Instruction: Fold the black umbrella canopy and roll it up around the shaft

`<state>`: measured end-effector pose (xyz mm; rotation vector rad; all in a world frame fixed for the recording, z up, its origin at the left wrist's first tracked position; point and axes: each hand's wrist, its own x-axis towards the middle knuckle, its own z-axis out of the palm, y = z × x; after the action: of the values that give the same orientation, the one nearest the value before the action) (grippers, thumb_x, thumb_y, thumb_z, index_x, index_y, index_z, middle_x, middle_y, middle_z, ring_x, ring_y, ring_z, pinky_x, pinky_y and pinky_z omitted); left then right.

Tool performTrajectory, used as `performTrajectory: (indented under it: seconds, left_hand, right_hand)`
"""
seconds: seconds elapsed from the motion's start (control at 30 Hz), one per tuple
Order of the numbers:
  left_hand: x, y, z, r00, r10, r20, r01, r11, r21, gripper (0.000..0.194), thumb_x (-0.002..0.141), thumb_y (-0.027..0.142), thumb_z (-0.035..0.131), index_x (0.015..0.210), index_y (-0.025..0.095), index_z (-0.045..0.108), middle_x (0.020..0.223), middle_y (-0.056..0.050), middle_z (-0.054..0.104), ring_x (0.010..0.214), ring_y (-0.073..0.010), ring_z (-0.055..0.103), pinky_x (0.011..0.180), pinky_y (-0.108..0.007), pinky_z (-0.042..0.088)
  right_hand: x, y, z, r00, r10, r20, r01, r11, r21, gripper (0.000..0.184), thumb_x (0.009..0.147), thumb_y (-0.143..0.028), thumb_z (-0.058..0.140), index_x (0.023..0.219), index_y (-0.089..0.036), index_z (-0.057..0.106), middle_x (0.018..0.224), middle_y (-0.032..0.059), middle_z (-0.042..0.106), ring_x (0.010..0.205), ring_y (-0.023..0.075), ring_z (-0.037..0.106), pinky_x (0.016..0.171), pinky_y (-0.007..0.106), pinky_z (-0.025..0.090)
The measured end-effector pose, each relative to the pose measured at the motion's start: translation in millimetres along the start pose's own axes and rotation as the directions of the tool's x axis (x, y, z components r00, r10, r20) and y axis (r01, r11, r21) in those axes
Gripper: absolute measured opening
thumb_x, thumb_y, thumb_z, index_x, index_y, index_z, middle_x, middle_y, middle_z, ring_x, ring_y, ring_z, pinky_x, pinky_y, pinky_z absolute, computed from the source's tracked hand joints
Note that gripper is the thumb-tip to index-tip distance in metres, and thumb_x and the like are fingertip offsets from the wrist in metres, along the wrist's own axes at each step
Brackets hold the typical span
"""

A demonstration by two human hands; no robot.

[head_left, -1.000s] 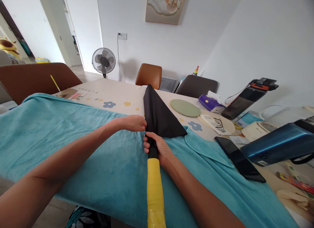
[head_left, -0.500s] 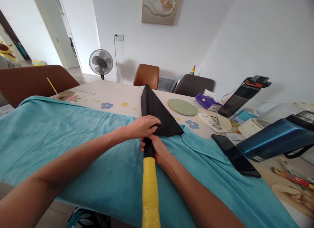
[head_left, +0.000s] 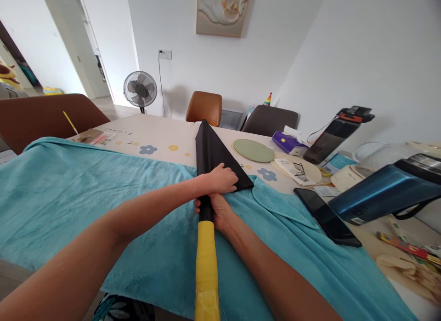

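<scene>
A long axe-shaped object lies across the turquoise towel (head_left: 103, 183), its black triangular head (head_left: 225, 160) pointing away from me and its yellow-wrapped handle (head_left: 206, 266) running toward my body. My left hand (head_left: 222, 179) reaches across the head from the left, fingers bent and pressed onto the black surface near its lower edge. Just beneath it, my right hand (head_left: 217, 210) is wrapped around the black neck between head and handle. The palm sides of both hands are hidden.
To the right lie a phone (head_left: 325, 215), a blue bottle (head_left: 382, 192), glasses (head_left: 300, 171), a tissue pack (head_left: 287, 142) and a dark bottle (head_left: 336, 134). A green oval mat (head_left: 254, 150) rests beyond the head. Chairs (head_left: 204, 108) and a fan (head_left: 140, 89) stand behind the table.
My left hand has slid to the right across the black head, and its fingers are more curled. My right hand keeps its hold on the neck. The view has shifted slightly.
</scene>
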<state>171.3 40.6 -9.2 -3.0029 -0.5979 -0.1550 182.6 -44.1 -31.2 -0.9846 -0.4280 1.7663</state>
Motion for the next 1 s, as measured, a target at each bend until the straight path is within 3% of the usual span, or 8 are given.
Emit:
performTrajectory:
  seconds: [0.23,0.47,0.77,1.0]
  left_hand:
    - [-7,-3,0.5,0.996,-0.081,-0.033,0.081,0.997,0.001,0.031,0.079,0.044,0.055,0.089,0.017,0.065,0.101,-0.008,0.066,0.101,-0.0238,0.055,0.094,-0.041,0.03]
    - [-8,-3,-4.4,0.997,-0.071,-0.04,0.071,0.997,-0.005,0.019,0.08,0.031,0.052,0.083,0.02,0.067,0.094,-0.004,0.069,0.09,-0.0211,0.061,0.082,-0.035,0.038]
    - [-12,1,-12.1,0.976,-0.128,-0.174,0.118,0.991,-0.063,0.031,0.088,0.027,0.037,0.084,0.02,0.066,0.097,-0.003,0.068,0.09,-0.0194,0.06,0.076,-0.031,0.043]
    - [-18,0,-16.4,0.947,-0.179,-0.268,0.157,0.982,-0.101,0.026,0.087,0.028,0.042,0.083,0.019,0.066,0.09,-0.004,0.063,0.09,-0.0185,0.054,0.072,-0.028,0.044]
  right_hand:
    - [-2,1,1,0.999,-0.02,0.029,0.021,0.999,-0.027,0.01,0.067,-0.013,0.056,0.076,-0.017,0.052,0.051,-0.0039,0.05,0.041,0.0094,0.046,0.037,0.021,0.04]
    - [-3,0,2,1.0,-0.022,0.013,0.023,0.999,-0.035,0.01,0.068,-0.012,0.055,0.076,-0.017,0.052,0.052,-0.0037,0.05,0.042,0.0096,0.047,0.038,0.022,0.041]
    - [-4,1,4,1.0,-0.021,-0.013,0.02,0.998,-0.06,0.008,0.066,-0.01,0.052,0.072,-0.014,0.054,0.052,-0.0017,0.051,0.043,0.0102,0.047,0.038,0.022,0.042]
    - [-5,0,4,1.0,-0.029,0.007,0.029,0.998,-0.057,0.009,0.066,-0.011,0.056,0.074,-0.015,0.054,0.052,-0.0022,0.051,0.043,0.0102,0.047,0.038,0.022,0.041]
